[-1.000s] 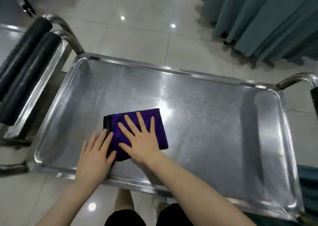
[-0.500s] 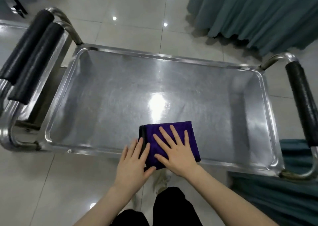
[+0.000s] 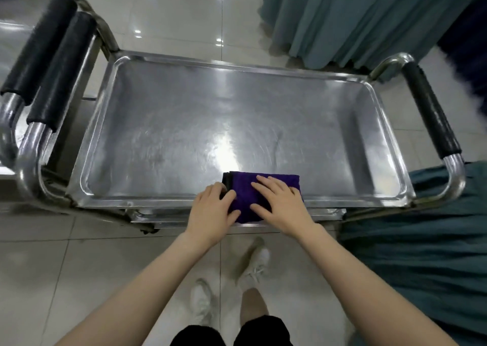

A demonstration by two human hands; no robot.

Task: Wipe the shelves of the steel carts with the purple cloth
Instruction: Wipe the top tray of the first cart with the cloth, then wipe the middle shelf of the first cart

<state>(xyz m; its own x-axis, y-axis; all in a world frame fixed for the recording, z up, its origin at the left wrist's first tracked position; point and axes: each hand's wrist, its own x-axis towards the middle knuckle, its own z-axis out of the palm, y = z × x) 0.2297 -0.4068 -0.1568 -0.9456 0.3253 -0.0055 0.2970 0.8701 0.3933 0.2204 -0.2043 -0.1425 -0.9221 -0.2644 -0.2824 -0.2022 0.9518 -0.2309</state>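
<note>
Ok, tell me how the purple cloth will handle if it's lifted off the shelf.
Probably floppy: the purple cloth is folded in layers and its near edge hangs past the rim of the steel shelf. Likely light: it lies thin and flat under the right hand. It should slide easily on shiny steel and may unfold if lifted.

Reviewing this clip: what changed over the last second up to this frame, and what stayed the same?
The purple cloth slid right along the top shelf and toward the person, from left of centre to the near rim, which it now overlaps. The left hand and right hand went with it. Nothing grabbed or released; both hands stay pressed on the cloth.
</note>
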